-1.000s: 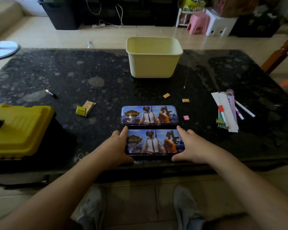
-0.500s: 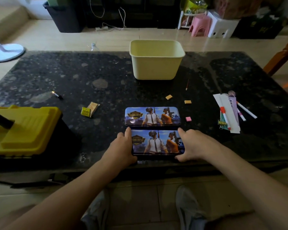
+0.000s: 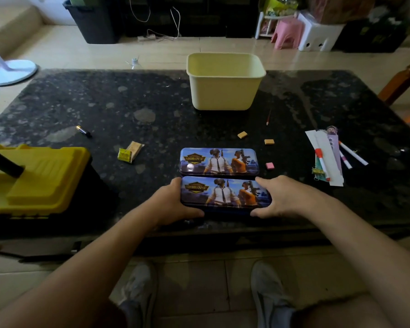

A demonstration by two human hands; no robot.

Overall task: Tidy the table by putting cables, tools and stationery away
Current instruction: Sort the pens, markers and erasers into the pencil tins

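Two matching printed tin pencil cases lie side by side near the table's front edge. My left hand (image 3: 171,202) grips the left end of the near pencil case (image 3: 225,191) and my right hand (image 3: 279,197) grips its right end, thumbs under the front edge. The far pencil case (image 3: 219,161) lies just behind it, untouched. Right of the cases lies a pile of markers, paper strips and a binder clip (image 3: 329,157). Three small erasers (image 3: 269,142) and a pencil (image 3: 268,117) are scattered behind them.
A cream plastic bin (image 3: 225,91) stands at the back centre of the black stone table (image 3: 104,107). A yellow toolbox (image 3: 33,178) sits at the front left. A battery (image 3: 83,131) and a small yellow packet (image 3: 129,151) lie left of centre.
Both hands have closed round the ends of the near pencil case, and its front edge looks slightly raised. The view has shifted a little.
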